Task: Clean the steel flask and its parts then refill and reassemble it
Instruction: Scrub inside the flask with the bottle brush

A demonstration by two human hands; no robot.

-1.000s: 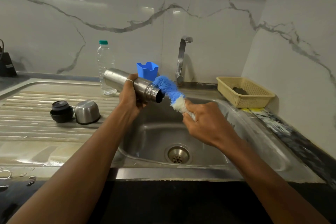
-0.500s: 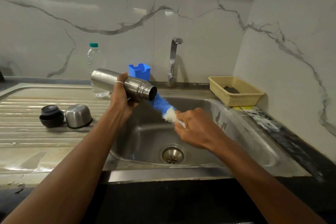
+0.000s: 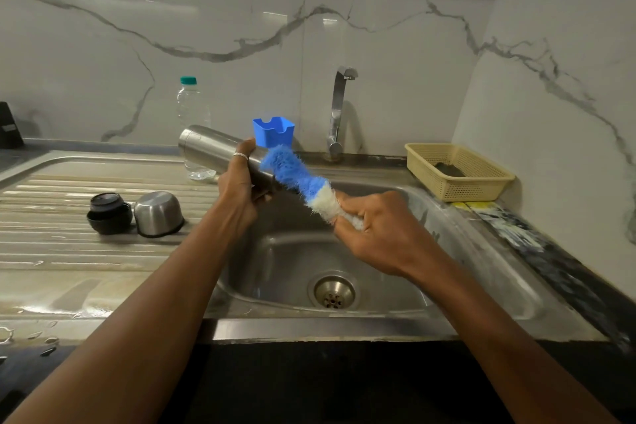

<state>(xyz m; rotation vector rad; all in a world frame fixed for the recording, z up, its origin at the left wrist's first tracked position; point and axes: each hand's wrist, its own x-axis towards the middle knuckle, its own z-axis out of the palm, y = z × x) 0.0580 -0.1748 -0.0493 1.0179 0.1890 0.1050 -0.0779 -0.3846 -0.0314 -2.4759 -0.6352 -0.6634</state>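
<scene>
My left hand [image 3: 241, 188] grips the steel flask [image 3: 210, 150] sideways over the sink's left rim, its mouth towards the right and hidden behind bristles. My right hand [image 3: 375, 227] grips the white lower end of a blue and white bottle brush [image 3: 297, 179]. The brush's whole blue head is outside the flask, lying across its mouth. On the draining board to the left lie the black stopper [image 3: 108, 213] and the steel cup lid [image 3: 158, 213], side by side.
The steel sink [image 3: 464, 234] with its drain [image 3: 334, 293] lies below my hands, the tap [image 3: 339, 110] behind. A clear water bottle [image 3: 191, 110] and a blue holder [image 3: 273, 131] stand at the back. A beige basket [image 3: 457, 170] sits at the right.
Half a second ago the brush was pushed deep into the flask; my right hand has pulled it out, so the blue head shows again at the mouth. The camera shifted slightly.
</scene>
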